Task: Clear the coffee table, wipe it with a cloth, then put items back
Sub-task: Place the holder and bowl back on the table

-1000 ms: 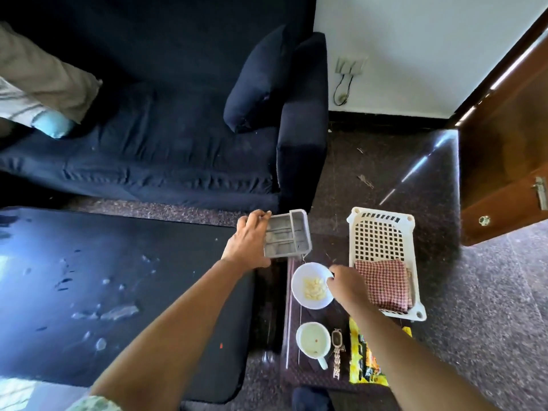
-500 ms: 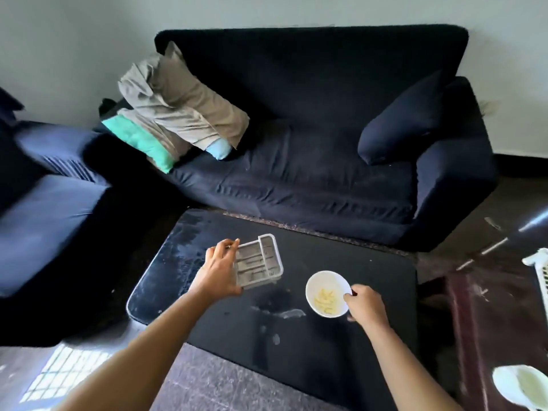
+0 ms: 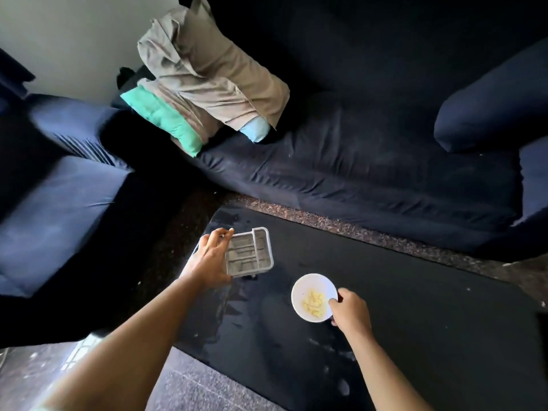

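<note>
Fingers (image 3: 338,295) of the right hand (image 3: 351,310): curled, pinching the near right rim of the white bowl (image 3: 311,280); one fingertip lies over the rim, the rest are tucked under and mostly hidden. Bowl upright, mouth up. Contents: small pale yellow pieces (image 3: 314,302), heaped toward the side nearest the hand. Bowl sits over the middle of the black worktop (image 3: 430,321); cannot tell whether its base touches the surface.

Left hand (image 3: 209,259): fingers spread wide and curled round the left end of the grey divided tray (image 3: 249,253), fingertips on its far corner, thumb at the near edge. Tray has several long slots plus one crosswise slot at the right end; it is tilted, open face toward the camera. It is over the left part of the worktop, left of the bowl and apart from it. Whether its lower edge touches the worktop is unclear.

Worktop: glossy, wet streaks (image 3: 225,310) below the tray, more droplets (image 3: 335,354) near the right forearm.

Beyond: strip of speckled floor (image 3: 370,234), then a dark navy sofa (image 3: 370,173). On its left end, a taupe pillow (image 3: 213,72) leaning on a green-edged pillow (image 3: 160,118); dark cushion (image 3: 492,114) at the right end. Second navy seat (image 3: 59,197) at left. Pale wall (image 3: 74,40) behind
</note>
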{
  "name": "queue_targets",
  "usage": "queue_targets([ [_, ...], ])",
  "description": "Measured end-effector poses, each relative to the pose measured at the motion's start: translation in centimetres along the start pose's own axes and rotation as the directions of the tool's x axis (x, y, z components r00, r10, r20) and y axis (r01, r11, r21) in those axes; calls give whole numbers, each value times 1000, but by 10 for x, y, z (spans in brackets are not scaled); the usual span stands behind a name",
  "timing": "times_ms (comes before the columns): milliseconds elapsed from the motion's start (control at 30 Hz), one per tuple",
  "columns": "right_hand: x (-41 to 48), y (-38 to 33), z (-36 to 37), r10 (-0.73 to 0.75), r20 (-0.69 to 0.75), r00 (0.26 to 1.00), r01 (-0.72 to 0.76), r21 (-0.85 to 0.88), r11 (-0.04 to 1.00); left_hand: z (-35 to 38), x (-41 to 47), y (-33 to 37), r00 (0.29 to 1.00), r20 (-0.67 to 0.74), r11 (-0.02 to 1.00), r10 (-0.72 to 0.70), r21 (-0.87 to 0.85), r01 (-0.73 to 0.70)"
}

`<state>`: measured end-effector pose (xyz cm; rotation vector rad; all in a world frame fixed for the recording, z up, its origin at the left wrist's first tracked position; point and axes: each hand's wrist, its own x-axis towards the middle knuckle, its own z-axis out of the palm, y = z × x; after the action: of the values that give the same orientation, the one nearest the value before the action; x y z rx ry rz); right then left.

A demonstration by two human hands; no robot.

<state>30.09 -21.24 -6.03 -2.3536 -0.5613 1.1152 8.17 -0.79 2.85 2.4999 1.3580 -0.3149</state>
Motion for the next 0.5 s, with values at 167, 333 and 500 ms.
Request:
queue_targets([
  [167, 37, -24, 33, -11, 4, 1000, 11, -71, 997, 23, 54, -32, 995, 93, 999, 46, -6, -45],
  [333, 54, -43, 54, -10, -11, 1000, 9, -115, 993, 39, 89, -54, 978, 170, 992, 125, -26, -122],
  [500, 65, -47, 67, 9, -48, 999, -13, -100, 995, 45, 115, -66, 952, 215, 975, 218, -96, -201],
])
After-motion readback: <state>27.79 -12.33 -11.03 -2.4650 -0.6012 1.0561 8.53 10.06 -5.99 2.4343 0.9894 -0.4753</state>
